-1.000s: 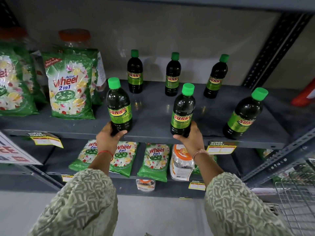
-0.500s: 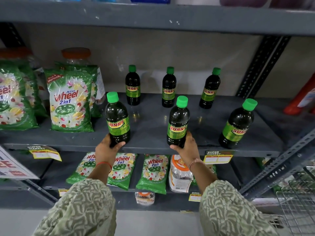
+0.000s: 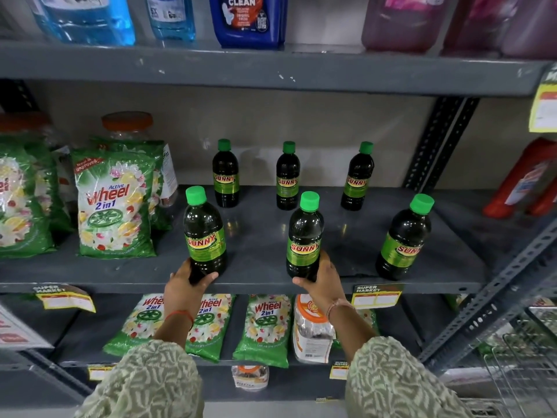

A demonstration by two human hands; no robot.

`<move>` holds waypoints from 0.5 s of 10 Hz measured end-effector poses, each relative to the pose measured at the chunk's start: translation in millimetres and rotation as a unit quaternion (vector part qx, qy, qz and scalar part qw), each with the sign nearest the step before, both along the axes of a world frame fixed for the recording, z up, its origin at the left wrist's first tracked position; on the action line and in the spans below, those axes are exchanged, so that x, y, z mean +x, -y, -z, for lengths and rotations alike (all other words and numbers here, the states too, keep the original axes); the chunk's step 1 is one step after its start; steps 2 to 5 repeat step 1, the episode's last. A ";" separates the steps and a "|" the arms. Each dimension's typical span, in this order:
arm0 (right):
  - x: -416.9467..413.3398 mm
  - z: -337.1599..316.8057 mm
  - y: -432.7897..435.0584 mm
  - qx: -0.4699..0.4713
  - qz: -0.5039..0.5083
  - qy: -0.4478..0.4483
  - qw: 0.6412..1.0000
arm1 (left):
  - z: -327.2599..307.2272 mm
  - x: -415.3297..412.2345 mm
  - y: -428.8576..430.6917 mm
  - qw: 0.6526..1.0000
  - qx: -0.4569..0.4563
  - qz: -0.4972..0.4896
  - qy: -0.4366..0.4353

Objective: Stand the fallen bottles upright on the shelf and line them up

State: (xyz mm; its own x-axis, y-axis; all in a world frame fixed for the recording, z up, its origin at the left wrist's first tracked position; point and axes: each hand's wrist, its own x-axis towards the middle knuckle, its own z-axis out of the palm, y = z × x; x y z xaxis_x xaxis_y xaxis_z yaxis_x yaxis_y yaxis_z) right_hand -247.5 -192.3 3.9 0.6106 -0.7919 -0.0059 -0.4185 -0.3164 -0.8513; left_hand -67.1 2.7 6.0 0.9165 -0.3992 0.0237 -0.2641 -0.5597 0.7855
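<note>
At the lower centre of the frame, our left hand (image 3: pixel 184 283) clamps the base of one Sunny bottle (image 3: pixel 205 236) and our right hand (image 3: pixel 321 280) another (image 3: pixel 304 238), both upright at the shelf (image 3: pixel 259 286) front. We should slide them level with the third front bottle (image 3: pixel 404 239), labels forward, bases flat.

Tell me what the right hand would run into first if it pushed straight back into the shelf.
The right hand already grips the middle front bottle. Pushed straight back, that bottle would probably meet the middle back bottle first, which stands almost directly behind it; depth is hard to judge, so it might slip just past.
</note>
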 end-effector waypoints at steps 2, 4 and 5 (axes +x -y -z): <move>-9.8 -5.4 -13.3 -0.005 0.014 0.043 0.999 | -4.8 -12.3 -5.8 0.999 -0.026 0.000 -0.023; -9.8 -5.4 -13.3 -0.005 0.014 0.043 0.999 | -4.8 -12.3 -5.8 0.999 -0.026 0.000 -0.023; -9.8 -5.4 -13.3 -0.005 0.014 0.043 0.999 | -4.8 -12.3 -5.8 0.999 -0.026 0.000 -0.023</move>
